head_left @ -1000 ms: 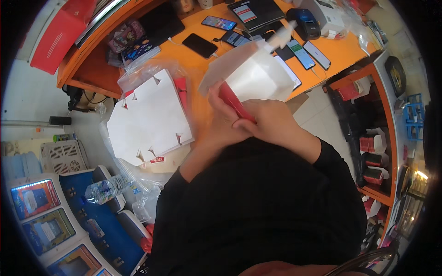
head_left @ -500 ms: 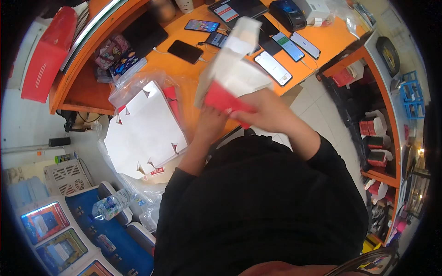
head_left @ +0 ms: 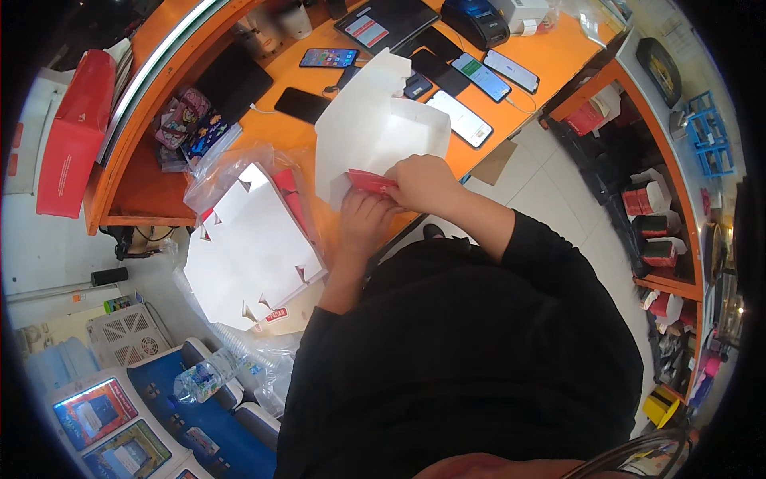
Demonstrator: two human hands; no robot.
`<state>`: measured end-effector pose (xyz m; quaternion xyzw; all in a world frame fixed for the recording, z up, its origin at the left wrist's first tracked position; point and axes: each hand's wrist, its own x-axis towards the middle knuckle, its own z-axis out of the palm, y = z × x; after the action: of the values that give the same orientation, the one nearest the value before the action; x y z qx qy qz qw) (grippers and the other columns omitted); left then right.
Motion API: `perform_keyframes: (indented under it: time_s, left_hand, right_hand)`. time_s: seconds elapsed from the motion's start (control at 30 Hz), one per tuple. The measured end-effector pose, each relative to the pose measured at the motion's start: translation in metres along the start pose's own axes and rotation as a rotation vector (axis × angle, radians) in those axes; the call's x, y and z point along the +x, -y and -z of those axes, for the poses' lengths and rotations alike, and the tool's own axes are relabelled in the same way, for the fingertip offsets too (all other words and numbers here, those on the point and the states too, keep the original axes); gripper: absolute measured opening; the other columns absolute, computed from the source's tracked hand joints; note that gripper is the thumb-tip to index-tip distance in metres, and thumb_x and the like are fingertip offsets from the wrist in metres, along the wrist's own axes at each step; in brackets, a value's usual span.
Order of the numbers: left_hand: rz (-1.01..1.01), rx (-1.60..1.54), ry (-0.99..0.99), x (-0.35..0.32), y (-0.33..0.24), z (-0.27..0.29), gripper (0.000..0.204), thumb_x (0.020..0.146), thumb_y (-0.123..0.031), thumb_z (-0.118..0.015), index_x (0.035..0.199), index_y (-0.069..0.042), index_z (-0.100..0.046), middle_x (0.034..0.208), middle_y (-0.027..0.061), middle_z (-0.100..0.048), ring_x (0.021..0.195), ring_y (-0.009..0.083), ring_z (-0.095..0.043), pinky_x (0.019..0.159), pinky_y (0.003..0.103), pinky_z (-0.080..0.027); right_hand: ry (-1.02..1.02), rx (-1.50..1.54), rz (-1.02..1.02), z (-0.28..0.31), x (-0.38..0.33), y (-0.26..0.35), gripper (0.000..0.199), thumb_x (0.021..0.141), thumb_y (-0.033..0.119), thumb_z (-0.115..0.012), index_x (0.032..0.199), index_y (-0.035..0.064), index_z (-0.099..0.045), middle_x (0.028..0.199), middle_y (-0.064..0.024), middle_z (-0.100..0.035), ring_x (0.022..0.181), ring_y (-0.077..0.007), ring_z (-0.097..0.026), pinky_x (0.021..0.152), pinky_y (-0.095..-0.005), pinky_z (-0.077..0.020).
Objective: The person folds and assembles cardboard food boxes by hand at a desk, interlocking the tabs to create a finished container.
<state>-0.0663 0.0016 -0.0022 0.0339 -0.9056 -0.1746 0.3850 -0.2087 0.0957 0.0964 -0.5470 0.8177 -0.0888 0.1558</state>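
Note:
A partly folded food carton (head_left: 383, 132), white inside and red outside, stands over the front edge of the orange counter with its white lid flap rising away from me. My left hand (head_left: 365, 214) grips its near side, fingers curled along the lower edge of a red flap. From the right, my right hand (head_left: 423, 182) pinches the same red flap near its corner. Left of my hands lies a stack of flat carton blanks (head_left: 251, 247), white side up with notched edges, partly inside a clear plastic bag (head_left: 227, 172).
Several phones, among them a white-screened one (head_left: 460, 118), lie beyond the carton on the orange counter (head_left: 550, 60), by a laptop (head_left: 387, 24) and a dark card machine (head_left: 476, 22). Folded red cartons (head_left: 648, 199) fill the right shelf. A plastic bottle (head_left: 203, 379) lies lower left.
The carton, blurred and tilted before, now sits steadier with its white inside facing up. My right hand has moved left onto the red flap, close to my left hand.

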Motion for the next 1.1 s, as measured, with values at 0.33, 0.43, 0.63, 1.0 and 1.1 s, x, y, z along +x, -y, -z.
perform_keyframes:
  time_s: [0.33, 0.43, 0.63, 1.0, 1.1]
  left_hand:
    - [0.004, -0.018, -0.079, -0.010, -0.006, -0.015, 0.019, 0.066, -0.007, -0.072, 0.085, -0.008, -0.068, 0.089, 0.0027, -0.066, 0.092, 0.0252, -0.058, 0.091, 0.046, -0.044]
    - [0.008, -0.031, -0.064, -0.013, -0.002, -0.018, 0.021, 0.065, -0.006, -0.071, 0.086, -0.008, -0.069, 0.091, 0.0020, -0.066, 0.093, 0.0257, -0.058, 0.092, 0.048, -0.043]
    - [0.033, 0.033, -0.121, -0.011, -0.002, -0.024, 0.028, 0.061, -0.012, -0.075, 0.086, -0.009, -0.064, 0.092, 0.0040, -0.062, 0.090, 0.0271, -0.057, 0.092, 0.049, -0.042]
    - [0.030, 0.027, 0.015, -0.004, -0.008, 0.018, 0.026, 0.064, -0.011, -0.079, 0.087, -0.008, -0.067, 0.090, 0.0062, -0.064, 0.091, 0.0297, -0.059, 0.086, 0.048, -0.046]
    - [0.109, -0.003, 0.168, -0.020, -0.016, 0.078, 0.033, 0.060, -0.011, -0.082, 0.089, -0.007, -0.067, 0.094, 0.0076, -0.065, 0.092, 0.0297, -0.061, 0.084, 0.043, -0.048]
  right_hand:
    - [-0.159, 0.006, 0.061, -0.035, -0.002, 0.004, 0.013, 0.077, 0.020, -0.061, 0.079, 0.0115, -0.071, 0.074, -0.0129, -0.069, 0.070, -0.0300, -0.069, 0.060, -0.0417, -0.0541]
    - [-0.187, 0.022, 0.065, -0.044, -0.002, 0.003, 0.015, 0.082, 0.022, -0.058, 0.079, 0.0128, -0.070, 0.072, -0.0119, -0.068, 0.067, -0.0290, -0.069, 0.058, -0.0421, -0.0530]
    - [-0.154, 0.084, 0.098, -0.042, -0.010, 0.006, 0.036, 0.096, 0.039, -0.044, 0.089, 0.0122, -0.068, 0.075, -0.0118, -0.069, 0.067, -0.0323, -0.067, 0.058, -0.0452, -0.0510]
    - [-0.311, 0.129, 0.245, -0.032, -0.011, 0.011, 0.034, 0.093, 0.037, -0.054, 0.104, 0.0068, -0.065, 0.100, -0.0138, -0.069, 0.083, -0.0292, -0.067, 0.069, -0.0410, -0.0502]
    - [-0.475, 0.292, 0.424, -0.015, -0.024, 0.015, 0.031, 0.090, 0.025, -0.059, 0.115, 0.0078, -0.063, 0.114, -0.0103, -0.066, 0.096, -0.0277, -0.065, 0.076, -0.0382, -0.0478]
